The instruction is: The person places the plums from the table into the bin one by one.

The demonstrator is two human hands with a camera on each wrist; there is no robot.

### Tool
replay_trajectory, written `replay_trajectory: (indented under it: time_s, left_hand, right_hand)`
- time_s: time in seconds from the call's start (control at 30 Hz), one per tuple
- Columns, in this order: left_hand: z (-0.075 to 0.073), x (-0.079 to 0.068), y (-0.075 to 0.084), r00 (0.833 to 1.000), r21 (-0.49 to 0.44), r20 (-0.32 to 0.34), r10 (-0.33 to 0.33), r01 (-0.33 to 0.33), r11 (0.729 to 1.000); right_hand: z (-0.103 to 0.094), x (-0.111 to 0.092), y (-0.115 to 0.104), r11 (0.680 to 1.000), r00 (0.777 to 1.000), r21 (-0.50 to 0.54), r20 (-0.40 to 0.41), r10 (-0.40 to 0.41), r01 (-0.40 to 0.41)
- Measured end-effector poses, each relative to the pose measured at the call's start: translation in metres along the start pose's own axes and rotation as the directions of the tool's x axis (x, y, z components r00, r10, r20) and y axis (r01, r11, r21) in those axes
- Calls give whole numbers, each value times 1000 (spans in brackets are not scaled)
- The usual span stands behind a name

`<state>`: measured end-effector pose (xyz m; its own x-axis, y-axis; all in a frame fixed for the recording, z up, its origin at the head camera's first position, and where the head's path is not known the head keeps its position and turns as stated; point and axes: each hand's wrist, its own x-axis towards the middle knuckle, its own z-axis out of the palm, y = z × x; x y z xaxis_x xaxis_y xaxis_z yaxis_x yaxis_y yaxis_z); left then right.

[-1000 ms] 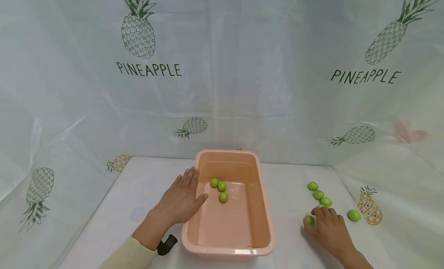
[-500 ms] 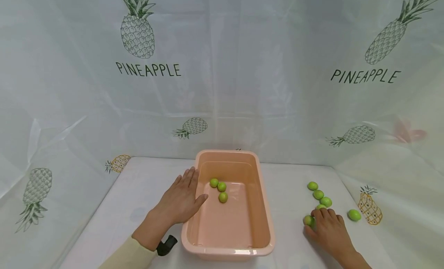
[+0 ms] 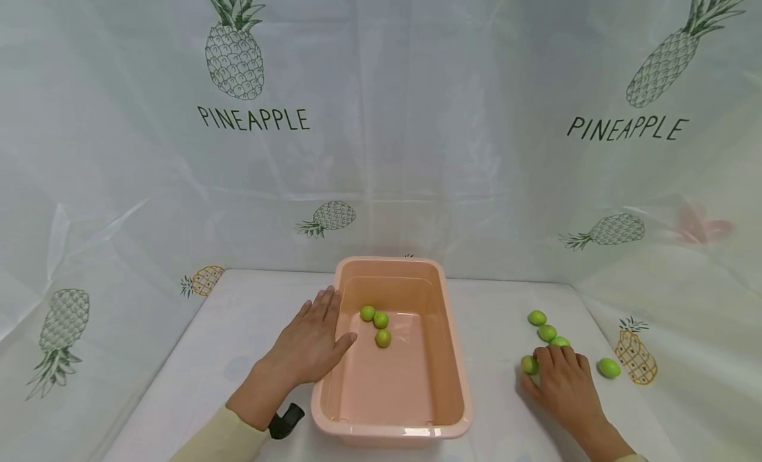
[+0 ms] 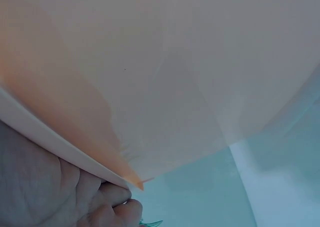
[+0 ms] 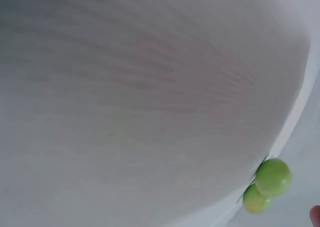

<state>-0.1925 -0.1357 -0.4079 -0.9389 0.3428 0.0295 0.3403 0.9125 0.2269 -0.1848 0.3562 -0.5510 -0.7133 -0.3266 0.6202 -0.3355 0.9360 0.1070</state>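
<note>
Plainly, one basin (image 3: 387, 386) holds three green fruits (image 3: 381, 320); five more show outside

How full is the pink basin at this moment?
Nearly empty: only three green fruits lie inside the basin, whose near part is bare.

A white table (image 3: 491, 329) is being enclosed by pineapple-printed sheeting (image 3: 417, 151), as in a makeshift booth; the wider room is being hidden.
</note>
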Motion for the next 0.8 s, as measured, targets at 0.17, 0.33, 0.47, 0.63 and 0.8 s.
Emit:
replay_trajectory:
  time_s: [0.17, 0.33, 0.47, 0.63, 0.8]
  left_hand:
    - [0, 0, 0, 1000, 4, 1, 0, 0, 1000]
    - [-1, 0, 0, 1000, 11, 2, 2, -2, 1000]
    - [-2, 1, 1, 1000, 7, 5, -3, 3, 1000]
    - [-3, 2, 1, 1000, 18, 5, -1, 1, 1000]
    - [-4, 1, 1, 1000, 41, 8, 3, -3, 999]
  right_hand:
    - [2, 10, -3, 1000, 999, 5, -48, -16, 16]
    - [2, 21, -8, 1000, 999, 5, -40, -27, 28]
    - [1, 29, -13, 1000, 1000, -3, -10, -27, 27]
    - [0, 38, -20, 999, 999, 10, -8, -37, 37]
    - [-1, 49, -26, 998, 997, 30, -42, -61, 63]
